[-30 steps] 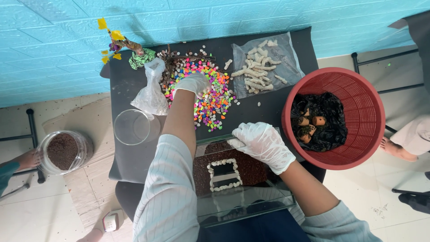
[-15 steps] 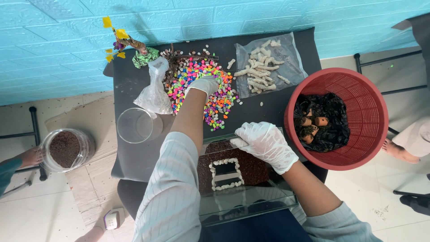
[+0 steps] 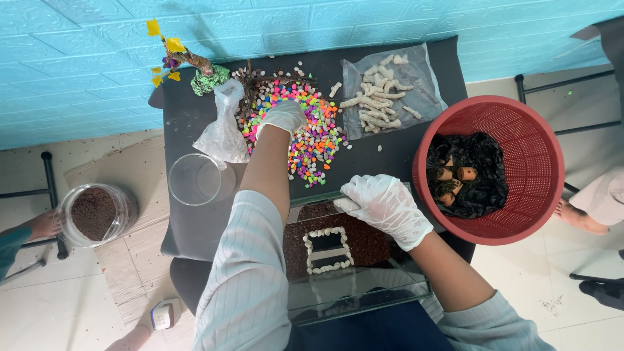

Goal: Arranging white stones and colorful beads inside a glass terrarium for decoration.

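Reaching toward the upper middle of the frame, left hand (image 3: 283, 117) in a white glove, fingers curled down into the heap of bright multicoloured pebbles (image 3: 311, 140) on the dark table (image 3: 195, 123); cannot tell whether any pebbles are pinched inside the curled fingers. Resting at centre frame, right hand (image 3: 385, 207), also gloved in white, fingers loosely bent and pressed on the top rim of the glass tank (image 3: 354, 286), clamping nothing that shows. Lying inside the tank at lower centre, brown gravel with a small rectangle of white stones (image 3: 327, 250) laid on it. Sitting just left of the pebble heap, a crumpled clear plastic bag (image 3: 224, 130), and above it a small artificial tree with yellow leaves (image 3: 188, 62) at upper left. Spread on a clear plastic sheet at upper right of the table, pale coral-like pieces (image 3: 380, 97). Standing at the table's left part, below the bag, an empty clear glass bowl (image 3: 194, 179). Occupying the right of the frame, a red mesh basket (image 3: 513, 130) with black plastic and small brown pots inside. Held at the far left edge by another person's hand (image 3: 42, 224), a clear jar of brown gravel (image 3: 94, 213).
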